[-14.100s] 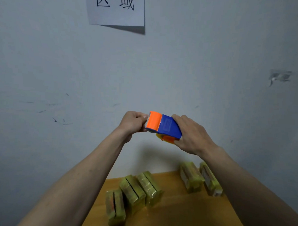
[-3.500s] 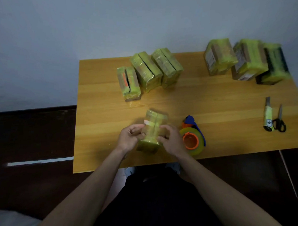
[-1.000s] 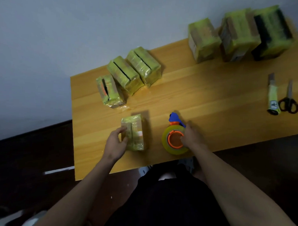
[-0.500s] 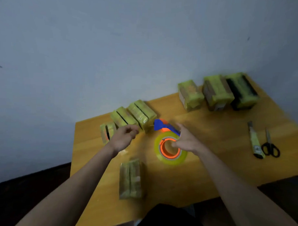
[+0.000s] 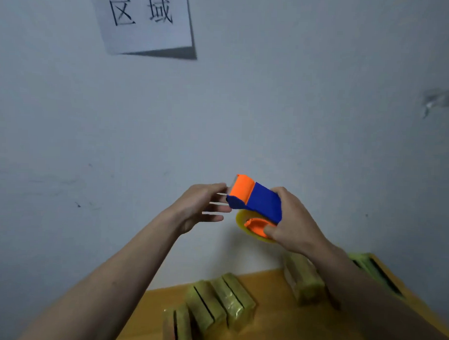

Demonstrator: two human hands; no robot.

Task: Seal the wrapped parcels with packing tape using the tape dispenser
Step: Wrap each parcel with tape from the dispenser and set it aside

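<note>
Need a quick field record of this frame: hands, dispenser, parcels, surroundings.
right hand: gripping the tape dispenser, raised in front of the wall
tape dispenser: blue body, orange front end, yellowish tape roll on an orange hub below
left hand: open, fingers spread at the dispenser's orange end; contact with tape cannot be told
parcels: yellow-green wrapped, three side by side at lower centre, more to the right behind the right arm
table: wooden, only far part in view
paper sign: on the wall, upper left, two printed characters

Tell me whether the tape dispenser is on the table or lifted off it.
Lifted off. The right hand holds the tape dispenser up before the wall, above the table; the open left hand reaches toward its orange end.
</note>
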